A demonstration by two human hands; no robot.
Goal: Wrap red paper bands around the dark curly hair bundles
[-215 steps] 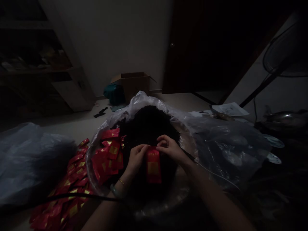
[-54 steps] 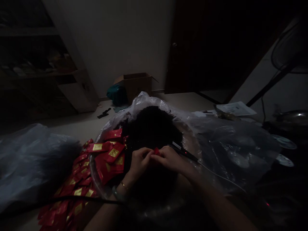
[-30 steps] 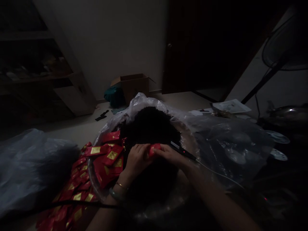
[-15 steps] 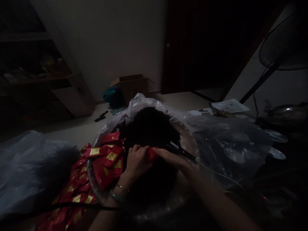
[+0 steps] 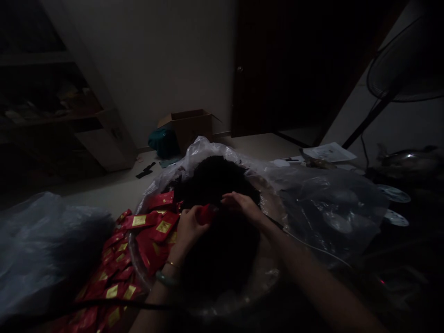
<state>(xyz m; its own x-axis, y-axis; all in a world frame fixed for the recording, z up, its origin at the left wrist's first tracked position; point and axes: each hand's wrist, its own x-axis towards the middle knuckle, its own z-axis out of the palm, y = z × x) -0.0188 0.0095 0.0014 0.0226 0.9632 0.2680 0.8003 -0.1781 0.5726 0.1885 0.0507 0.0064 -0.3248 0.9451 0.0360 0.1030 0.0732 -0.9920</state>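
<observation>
My left hand is closed around a small red packet, held over a heap of dark, loose material. My right hand hovers just right of the packet, apart from it, fingers stretched out and holding nothing I can see. The heap lies in a round container lined with clear plastic. Red packets with gold labels are piled at the container's left side, and more spill outside it. Behind my right forearm, a dark tool with a white cable is mostly hidden.
Clear plastic sheeting spreads to the right, and a plastic bag lies at left. Further back are a cardboard box, a teal bag and a standing fan. The room is dim.
My hands, together at the red packet before, have separated. The left has drawn slightly left with the packet; the right has let go and risen a little, now covering most of the dark tool.
</observation>
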